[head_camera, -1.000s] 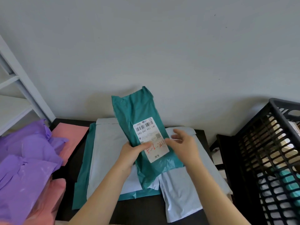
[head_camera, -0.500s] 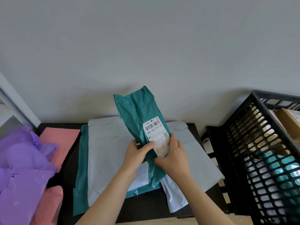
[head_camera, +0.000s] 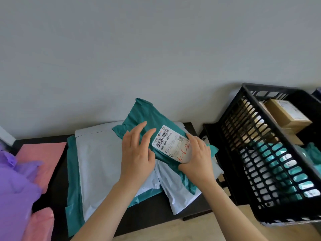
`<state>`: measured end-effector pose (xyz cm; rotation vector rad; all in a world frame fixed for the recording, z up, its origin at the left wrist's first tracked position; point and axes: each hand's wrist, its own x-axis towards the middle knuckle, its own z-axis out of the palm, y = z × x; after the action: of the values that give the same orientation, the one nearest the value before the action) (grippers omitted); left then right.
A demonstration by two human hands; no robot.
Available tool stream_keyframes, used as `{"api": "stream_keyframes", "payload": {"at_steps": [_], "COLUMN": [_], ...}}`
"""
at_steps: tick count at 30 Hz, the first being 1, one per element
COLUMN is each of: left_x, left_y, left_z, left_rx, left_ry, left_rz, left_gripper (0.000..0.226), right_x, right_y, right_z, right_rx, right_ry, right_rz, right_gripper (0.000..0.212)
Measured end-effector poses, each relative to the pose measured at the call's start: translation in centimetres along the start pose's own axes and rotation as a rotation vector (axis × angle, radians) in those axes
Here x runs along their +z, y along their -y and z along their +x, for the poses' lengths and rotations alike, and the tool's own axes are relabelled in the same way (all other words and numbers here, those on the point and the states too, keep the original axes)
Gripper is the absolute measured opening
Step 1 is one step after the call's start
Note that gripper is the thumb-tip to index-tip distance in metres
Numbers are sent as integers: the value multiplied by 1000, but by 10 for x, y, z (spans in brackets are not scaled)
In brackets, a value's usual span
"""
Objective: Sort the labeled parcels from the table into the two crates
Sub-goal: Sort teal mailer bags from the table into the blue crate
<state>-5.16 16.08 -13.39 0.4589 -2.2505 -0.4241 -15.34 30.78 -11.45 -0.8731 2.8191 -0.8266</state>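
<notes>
Teal plastic, with a white label (head_camera: 171, 143) face up: that is the teal parcel (head_camera: 147, 119), lifted off the pile in the middle of the tabletop (head_camera: 147, 214). Its long axis runs from the near right, where it is held, up and away to the left towards the wall. The right hand (head_camera: 198, 157) grips its near end, thumb at the label's edge. The left hand (head_camera: 137, 153) lies flat on the parcel's left side, fingers straight and spread, holding nothing.

The black crate (head_camera: 271, 88) stands just off the tabletop's right edge, so it is on the right hand's side. To my eye the drop should be a short swing to the right, held end first, and the left hand only needs to let go.

Counting what shows:
- One crate is fully in view; I cannot make out the second.
- Inside it are at least two cardboard boxes (head_camera: 286, 112), with teal packets behind the slats.
- Under the hands lie two white mailers (head_camera: 99, 162) on one flat teal mailer (head_camera: 73, 180).
- Off to the left are two pink mailers (head_camera: 41, 153) and a purple heap (head_camera: 15, 188) that I cannot count.
</notes>
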Motion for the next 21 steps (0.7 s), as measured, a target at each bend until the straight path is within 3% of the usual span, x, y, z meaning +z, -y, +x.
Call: {"api": "stream_keyframes", "payload": {"at_steps": [4, 11, 21], "left_x": [-4, -8, 26], "left_y": [-28, -116, -259], "left_z": [12, 36, 51], "left_rx": [102, 219, 362], "left_ry": [-23, -143, -215], "left_rz": [16, -74, -100], "left_gripper": [44, 36, 36], "right_x": [-28, -111, -227], "right_y": [-12, -42, -135], "right_z": [1, -1, -26], "right_rx": [-143, -338, -356], "right_ry": [-123, -317, -468], "right_rz": [-6, 51, 148], "right_gripper": [89, 88, 96]}}
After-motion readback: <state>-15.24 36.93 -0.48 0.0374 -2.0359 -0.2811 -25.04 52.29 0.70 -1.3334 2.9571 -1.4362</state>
